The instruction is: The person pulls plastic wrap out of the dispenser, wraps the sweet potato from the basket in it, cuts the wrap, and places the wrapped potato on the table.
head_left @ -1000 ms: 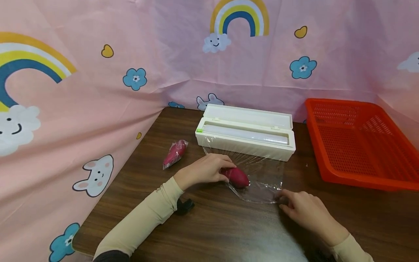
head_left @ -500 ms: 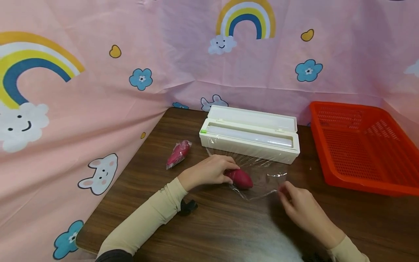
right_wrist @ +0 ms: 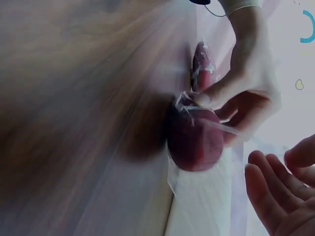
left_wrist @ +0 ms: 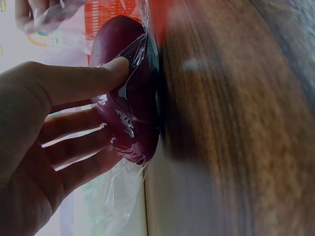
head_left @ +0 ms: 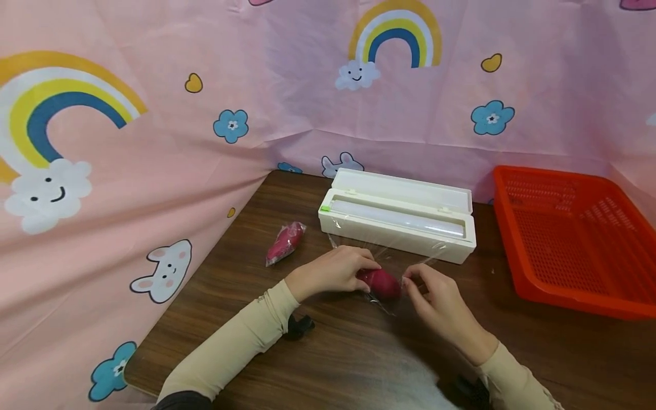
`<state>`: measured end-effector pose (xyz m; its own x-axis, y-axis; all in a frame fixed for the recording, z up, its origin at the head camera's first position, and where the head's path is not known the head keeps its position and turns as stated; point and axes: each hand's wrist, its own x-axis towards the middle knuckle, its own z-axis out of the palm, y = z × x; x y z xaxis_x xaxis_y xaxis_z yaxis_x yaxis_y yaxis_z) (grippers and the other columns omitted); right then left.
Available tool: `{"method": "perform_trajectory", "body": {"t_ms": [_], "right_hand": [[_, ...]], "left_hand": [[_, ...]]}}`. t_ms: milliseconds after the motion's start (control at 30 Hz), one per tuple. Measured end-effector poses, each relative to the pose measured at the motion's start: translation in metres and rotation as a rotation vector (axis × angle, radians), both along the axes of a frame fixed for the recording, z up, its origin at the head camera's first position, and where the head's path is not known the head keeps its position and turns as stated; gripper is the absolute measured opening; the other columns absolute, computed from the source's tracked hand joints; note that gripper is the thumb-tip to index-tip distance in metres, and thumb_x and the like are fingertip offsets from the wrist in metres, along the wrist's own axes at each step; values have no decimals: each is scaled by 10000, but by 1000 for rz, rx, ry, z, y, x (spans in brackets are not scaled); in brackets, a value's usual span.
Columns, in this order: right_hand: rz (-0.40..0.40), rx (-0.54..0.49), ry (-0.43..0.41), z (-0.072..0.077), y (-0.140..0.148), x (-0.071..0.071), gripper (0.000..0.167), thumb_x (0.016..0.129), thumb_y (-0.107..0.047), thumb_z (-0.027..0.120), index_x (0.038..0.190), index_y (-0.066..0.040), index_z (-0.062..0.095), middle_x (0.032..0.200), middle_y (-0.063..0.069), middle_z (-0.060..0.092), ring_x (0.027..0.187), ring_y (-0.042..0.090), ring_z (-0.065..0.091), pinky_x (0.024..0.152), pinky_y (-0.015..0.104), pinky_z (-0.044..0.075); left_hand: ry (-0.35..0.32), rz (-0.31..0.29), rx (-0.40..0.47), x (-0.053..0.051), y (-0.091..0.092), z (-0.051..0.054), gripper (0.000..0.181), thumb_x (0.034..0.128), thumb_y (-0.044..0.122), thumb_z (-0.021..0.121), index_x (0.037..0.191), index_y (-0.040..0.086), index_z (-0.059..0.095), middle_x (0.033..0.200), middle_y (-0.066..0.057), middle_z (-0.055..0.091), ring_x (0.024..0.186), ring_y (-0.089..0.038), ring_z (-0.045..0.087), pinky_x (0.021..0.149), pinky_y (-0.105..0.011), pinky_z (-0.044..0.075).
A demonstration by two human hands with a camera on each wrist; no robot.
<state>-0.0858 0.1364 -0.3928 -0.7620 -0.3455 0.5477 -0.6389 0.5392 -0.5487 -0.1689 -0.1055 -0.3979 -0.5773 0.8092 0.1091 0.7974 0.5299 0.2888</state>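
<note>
A purple-red sweet potato [head_left: 381, 283], partly covered in clear cling film [left_wrist: 125, 118], lies on the wooden table. My left hand [head_left: 340, 270] grips its left end, the thumb [left_wrist: 115, 71] pressing film against it and the fingers behind. At the other end, my right hand [head_left: 435, 299] pinches the film's free edge between thumb and forefinger, just beside the sweet potato. The film stretches back to the white dispenser box [head_left: 397, 230], whose lid stands raised over the roll [head_left: 397, 217]. Farther left lies another sweet potato [head_left: 286, 244] wrapped in film.
An orange-red plastic basket [head_left: 523, 273] stands at the right of the table [head_left: 333, 364]. Near my left wrist is a small black object [head_left: 299, 327]. A pink patterned cloth [head_left: 287, 74] hangs behind and to the left.
My right hand has lifted the film's edge and carried it left, close to the sweet potato. The left hand keeps its grip. The head view has shifted slightly.
</note>
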Motion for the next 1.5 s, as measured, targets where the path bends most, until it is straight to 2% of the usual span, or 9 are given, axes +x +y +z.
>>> {"method": "perform_trajectory", "body": {"t_ms": [167, 400, 533, 800, 1000, 1133, 1233, 1367, 1500], "right_hand": [[-2, -8, -34, -11, -13, -15, 17, 965, -36, 661, 967, -41, 677, 851, -10, 693, 770, 58, 638, 645, 208, 570], [-66, -9, -16, -24, -20, -26, 61, 911, -2, 717, 944, -53, 716, 832, 18, 736, 717, 64, 616, 612, 245, 530], [-43, 11, -3, -23, -15, -25, 209, 850, 89, 684, 983, -66, 730, 853, 25, 757, 714, 43, 611, 580, 215, 507], [124, 153, -38, -18, 3, -23, 567, 717, 150, 661, 1231, -86, 703, 984, 27, 685, 759, 76, 519, 608, 192, 440], [171, 329, -4, -15, 5, -26, 778, 616, 76, 802, 1347, -139, 643, 1196, 1, 679, 1028, 116, 578, 748, 301, 545], [164, 392, 110, -18, -3, -30, 692, 690, -152, 927, 1326, -122, 658, 1279, 9, 681, 1123, 174, 605, 832, 386, 588], [145, 378, 189, -23, -10, -35, 523, 782, -244, 890, 1257, -118, 714, 1250, 19, 691, 1086, 180, 624, 812, 380, 586], [158, 316, 223, -29, -14, -42, 307, 834, -202, 844, 1123, -119, 785, 1140, 15, 711, 996, 162, 629, 770, 349, 572], [170, 270, 196, -31, -10, -48, 230, 847, -163, 828, 1073, -120, 809, 1084, 5, 718, 970, 152, 622, 776, 350, 562]], "left_hand": [[-5, -11, -9, 0, 4, -2, 408, 873, 291, 820, 1238, 128, 741, 1147, 14, 720, 999, -94, 679, 886, -262, 560], [-2, -25, -26, 2, 11, -2, 416, 872, 296, 822, 1242, 124, 739, 1139, 20, 721, 998, -75, 673, 894, -258, 560], [-4, -31, -26, 2, 14, 0, 428, 872, 301, 821, 1250, 122, 733, 1135, 23, 720, 1007, -69, 671, 898, -247, 555], [-46, 13, -1, 0, 10, 7, 489, 838, 311, 853, 1267, 124, 713, 1160, 4, 745, 1027, -78, 685, 907, -262, 551], [-85, 31, 3, -3, 7, 7, 533, 837, 305, 853, 1306, 115, 684, 1209, -6, 743, 1032, -68, 685, 900, -256, 552], [-82, 27, 1, -5, 7, 6, 528, 841, 308, 850, 1300, 106, 685, 1196, -5, 749, 1024, -70, 693, 890, -251, 556], [-84, 23, 5, -6, 7, 6, 497, 847, 305, 845, 1281, 115, 696, 1153, 16, 757, 967, -42, 682, 856, -231, 554], [-110, 22, 9, -9, 6, 3, 444, 868, 301, 825, 1266, 143, 706, 1114, 46, 758, 884, -18, 650, 791, -194, 526], [-141, 21, 24, -12, 5, 2, 428, 908, 302, 780, 1294, 144, 687, 1152, 40, 741, 925, -48, 654, 806, -209, 517]]}}
